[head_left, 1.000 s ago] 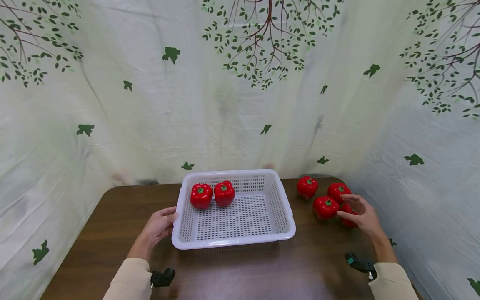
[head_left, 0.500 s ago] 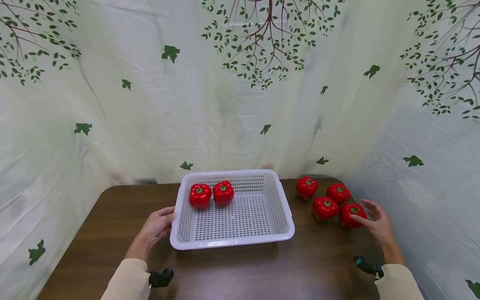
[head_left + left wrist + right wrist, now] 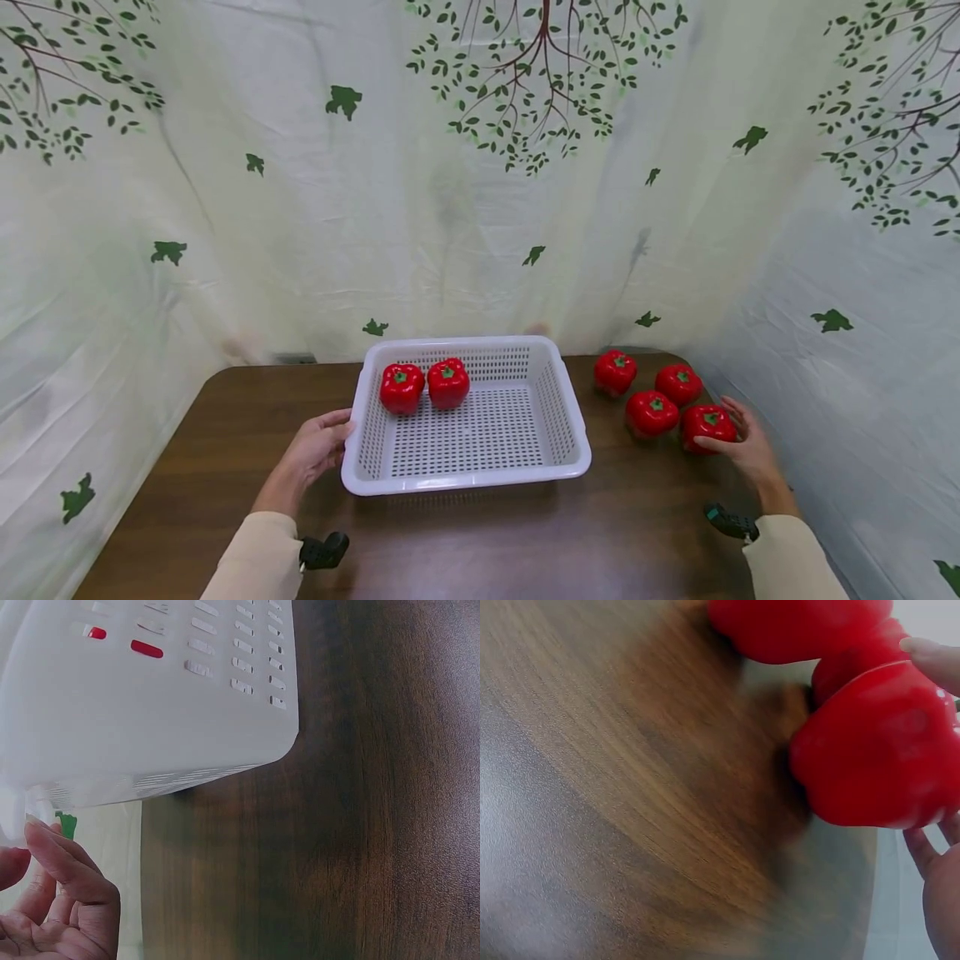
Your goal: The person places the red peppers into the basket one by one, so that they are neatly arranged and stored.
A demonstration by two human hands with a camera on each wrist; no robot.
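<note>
I see the left hand (image 3: 318, 452) pinching the white basket (image 3: 468, 482), just to its right, by the rim, with two peppers (image 3: 401, 388) inside, while the right hand (image 3: 753, 454) grasps a red pepper (image 3: 708, 428), three more peppers (image 3: 651, 415) standing at its left.

six red peppers (image 3: 651, 414) in all: two at the far left inside one white basket (image 3: 465, 483), four to the right of it on one brown table (image 3: 480, 550), of which two sit far and two near; two hands, one left hand (image 3: 313, 454) and one right hand (image 3: 756, 458); two pale sleeves (image 3: 258, 554); two black wrist devices (image 3: 324, 551); three printed branch clusters (image 3: 545, 33) across the pale curtain (image 3: 450, 275)
</note>
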